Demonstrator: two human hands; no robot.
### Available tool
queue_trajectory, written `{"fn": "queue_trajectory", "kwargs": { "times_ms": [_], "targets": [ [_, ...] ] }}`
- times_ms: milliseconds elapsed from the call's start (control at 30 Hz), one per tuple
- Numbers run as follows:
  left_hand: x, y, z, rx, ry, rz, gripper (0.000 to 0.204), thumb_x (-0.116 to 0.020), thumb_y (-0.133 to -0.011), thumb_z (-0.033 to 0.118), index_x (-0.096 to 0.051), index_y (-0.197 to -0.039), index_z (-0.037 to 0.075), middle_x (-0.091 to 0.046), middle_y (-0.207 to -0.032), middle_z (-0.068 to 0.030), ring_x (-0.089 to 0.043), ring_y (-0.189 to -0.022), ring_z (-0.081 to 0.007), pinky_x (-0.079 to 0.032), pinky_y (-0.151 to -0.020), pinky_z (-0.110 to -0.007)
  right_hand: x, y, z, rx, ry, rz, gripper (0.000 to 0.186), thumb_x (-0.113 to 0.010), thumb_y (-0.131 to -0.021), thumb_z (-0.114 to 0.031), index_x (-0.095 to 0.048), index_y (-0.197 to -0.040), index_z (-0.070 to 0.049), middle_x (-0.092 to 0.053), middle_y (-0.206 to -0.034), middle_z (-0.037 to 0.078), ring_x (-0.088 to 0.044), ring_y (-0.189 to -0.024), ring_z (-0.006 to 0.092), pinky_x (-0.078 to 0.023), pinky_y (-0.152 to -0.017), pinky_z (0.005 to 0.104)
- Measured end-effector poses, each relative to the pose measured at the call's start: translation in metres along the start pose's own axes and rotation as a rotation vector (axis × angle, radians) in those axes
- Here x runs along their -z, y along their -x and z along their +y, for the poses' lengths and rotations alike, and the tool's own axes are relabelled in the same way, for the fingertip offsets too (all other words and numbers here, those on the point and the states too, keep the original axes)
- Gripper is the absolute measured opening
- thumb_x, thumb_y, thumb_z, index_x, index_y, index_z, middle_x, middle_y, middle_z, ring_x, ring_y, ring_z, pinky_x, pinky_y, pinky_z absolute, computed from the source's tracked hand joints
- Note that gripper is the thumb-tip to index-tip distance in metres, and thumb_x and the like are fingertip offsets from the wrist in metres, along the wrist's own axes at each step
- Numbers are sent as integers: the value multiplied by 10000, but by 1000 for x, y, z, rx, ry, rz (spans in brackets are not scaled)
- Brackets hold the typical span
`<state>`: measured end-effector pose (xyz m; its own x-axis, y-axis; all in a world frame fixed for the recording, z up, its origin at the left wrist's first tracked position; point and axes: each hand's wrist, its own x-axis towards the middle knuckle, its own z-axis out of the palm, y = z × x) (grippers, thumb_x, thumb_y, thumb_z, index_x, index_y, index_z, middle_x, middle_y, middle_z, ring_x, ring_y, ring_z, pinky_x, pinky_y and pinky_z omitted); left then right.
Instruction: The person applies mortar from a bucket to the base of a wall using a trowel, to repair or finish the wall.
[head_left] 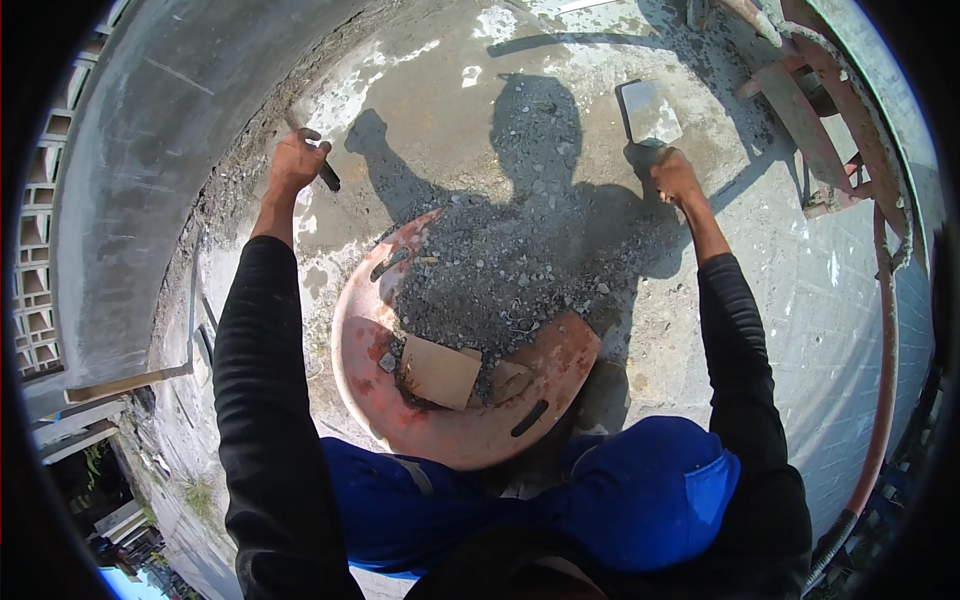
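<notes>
My left hand [298,160] is closed around a tool with a dark handle [330,178], held near the foot of the grey wall; its other end is too thin and unclear to name. My right hand [677,178] grips a flat rectangular trowel [655,112], its pale blade pointing away from me over the concrete. Between my arms, close to my legs, lies a worn orange scoop-shaped pan [365,375] with slots in its rim. Grey rubble [520,260] fills its open side and spreads onto the ground. Flat brown pieces [440,372] lie on the rubble inside it.
A grey plastered wall [150,190] curves along the left, with a wooden strip [125,384] near its base. On the right stand rusty red metal parts [805,125] and a long reddish pipe [885,370]. My shadow falls across the concrete floor [415,85].
</notes>
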<state>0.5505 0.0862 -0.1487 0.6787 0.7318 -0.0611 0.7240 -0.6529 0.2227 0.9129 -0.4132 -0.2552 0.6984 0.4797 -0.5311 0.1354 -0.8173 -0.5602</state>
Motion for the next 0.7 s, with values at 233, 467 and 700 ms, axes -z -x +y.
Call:
{"fn": "queue_trajectory", "kwargs": {
  "times_ms": [233,467,700],
  "targets": [
    [2,14,-21,60,-60,20,460,-707,-814,376,-712,-1151,64,-716,-1058,-241,-679,-1059,-376,-515,-951,-417,-46,8,-53,295,122,-85,214,-632,-816,-127,-579,-707,50,-610,-570,159,-657,-532,253,-498,-494,389],
    [9,16,-26,18,-16,-20,439,-702,-838,348,-702,-1133,23,-732,-1022,-209,-694,-1020,-358,-530,-920,-422,-99,30,-52,246,-154,-126,271,-609,-847,-141,-592,-635,28,-637,-590,171,-669,-521,235,-518,-511,378],
    [-10,13,55,2,11,-159,410,-696,-847,330,-690,-1170,78,-718,-1068,-220,-680,-1051,-364,-522,-947,-449,-96,81,-30,117,111,71,317,-648,-834,-169,-583,-1002,92,-669,-993,330,-644,-988,486,-523,-795,495]
  ]
}}
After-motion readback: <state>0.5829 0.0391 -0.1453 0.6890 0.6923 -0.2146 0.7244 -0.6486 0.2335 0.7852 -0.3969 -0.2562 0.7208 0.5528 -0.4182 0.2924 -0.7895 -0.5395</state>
